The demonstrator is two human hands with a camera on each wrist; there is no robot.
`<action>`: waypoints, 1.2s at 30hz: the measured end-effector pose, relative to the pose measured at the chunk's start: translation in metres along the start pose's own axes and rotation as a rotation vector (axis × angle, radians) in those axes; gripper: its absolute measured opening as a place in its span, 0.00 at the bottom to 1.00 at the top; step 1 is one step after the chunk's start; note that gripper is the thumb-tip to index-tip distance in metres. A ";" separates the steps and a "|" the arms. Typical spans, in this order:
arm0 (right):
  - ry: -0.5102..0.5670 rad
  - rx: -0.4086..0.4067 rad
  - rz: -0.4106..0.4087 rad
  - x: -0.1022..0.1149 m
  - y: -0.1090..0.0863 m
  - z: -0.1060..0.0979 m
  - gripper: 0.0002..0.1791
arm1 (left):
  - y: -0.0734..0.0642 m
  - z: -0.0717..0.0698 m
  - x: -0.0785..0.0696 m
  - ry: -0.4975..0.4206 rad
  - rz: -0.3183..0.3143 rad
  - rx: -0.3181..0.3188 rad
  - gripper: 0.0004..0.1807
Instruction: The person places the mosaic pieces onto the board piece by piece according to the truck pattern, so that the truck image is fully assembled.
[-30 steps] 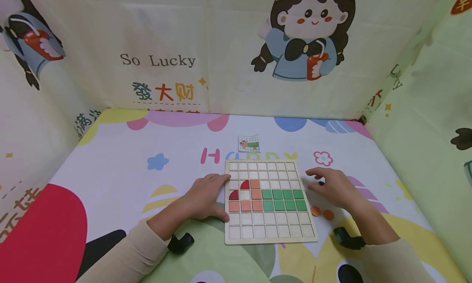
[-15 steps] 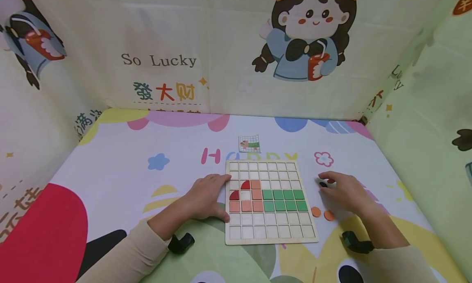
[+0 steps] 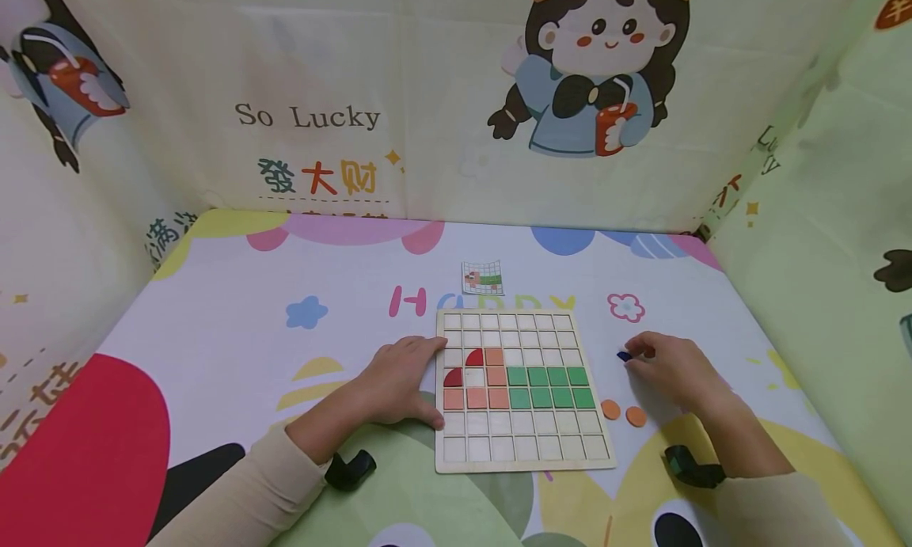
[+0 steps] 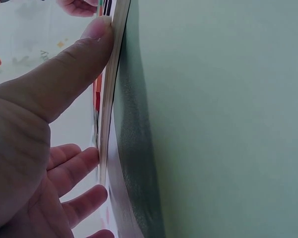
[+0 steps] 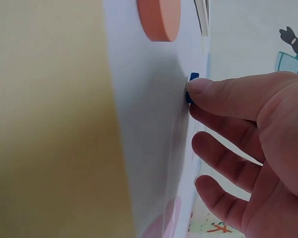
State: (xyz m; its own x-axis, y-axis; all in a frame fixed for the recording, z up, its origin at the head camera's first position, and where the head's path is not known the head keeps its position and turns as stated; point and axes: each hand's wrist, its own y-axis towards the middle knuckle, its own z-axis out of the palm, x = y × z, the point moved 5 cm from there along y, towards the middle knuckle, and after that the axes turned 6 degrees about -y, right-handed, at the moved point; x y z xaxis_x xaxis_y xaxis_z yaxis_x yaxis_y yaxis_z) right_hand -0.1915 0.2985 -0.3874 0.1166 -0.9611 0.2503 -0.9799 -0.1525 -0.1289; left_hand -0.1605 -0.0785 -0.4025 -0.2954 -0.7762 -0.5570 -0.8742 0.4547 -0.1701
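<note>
A square wooden grid board (image 3: 492, 450) lies in the middle of the head view. Green square tiles (image 3: 537, 376), salmon square tiles (image 3: 476, 398) and two red quarter-round tiles (image 3: 453, 377) sit in its cells. My left hand (image 3: 395, 381) rests against the board's left edge, thumb and fingertips touching it, fingers spread. To the right of the board, my right hand (image 3: 677, 370) pinches a small dark blue piece (image 5: 194, 76) between thumb and fingers, close to the tabletop. Most of that piece is hidden behind the thumb.
Two orange discs (image 3: 636, 416) lie between the board and my right wrist. Behind the board is a small picture card (image 3: 481, 278) with a gridded pattern. A printed cloth (image 3: 235, 317) covers the table, and patterned sheets (image 3: 442, 167) stand around it.
My right hand has moved right, away from the board's edge, and its fingers have closed on the dark blue piece. The left hand and the board stay put.
</note>
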 end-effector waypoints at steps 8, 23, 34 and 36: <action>-0.003 0.017 -0.018 0.004 0.003 0.001 0.13 | 0.001 0.000 0.000 -0.027 0.007 0.012 0.61; -0.076 -0.033 -0.087 0.012 0.003 -0.004 0.11 | 0.000 0.003 -0.001 -0.150 -0.034 0.065 0.61; -0.071 -0.055 -0.102 0.019 0.005 -0.008 0.11 | 0.001 0.003 -0.001 -0.185 -0.025 0.079 0.61; -0.073 -0.057 -0.109 0.022 0.004 -0.010 0.11 | 0.001 0.003 -0.001 -0.187 -0.029 0.085 0.62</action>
State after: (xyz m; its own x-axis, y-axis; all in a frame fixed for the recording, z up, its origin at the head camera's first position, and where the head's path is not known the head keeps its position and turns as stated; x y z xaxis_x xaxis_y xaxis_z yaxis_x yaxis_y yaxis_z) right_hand -0.1948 0.2795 -0.3731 0.2319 -0.9542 0.1889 -0.9682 -0.2452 -0.0500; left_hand -0.1602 -0.0757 -0.4043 -0.1867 -0.6989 -0.6904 -0.8435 0.4743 -0.2520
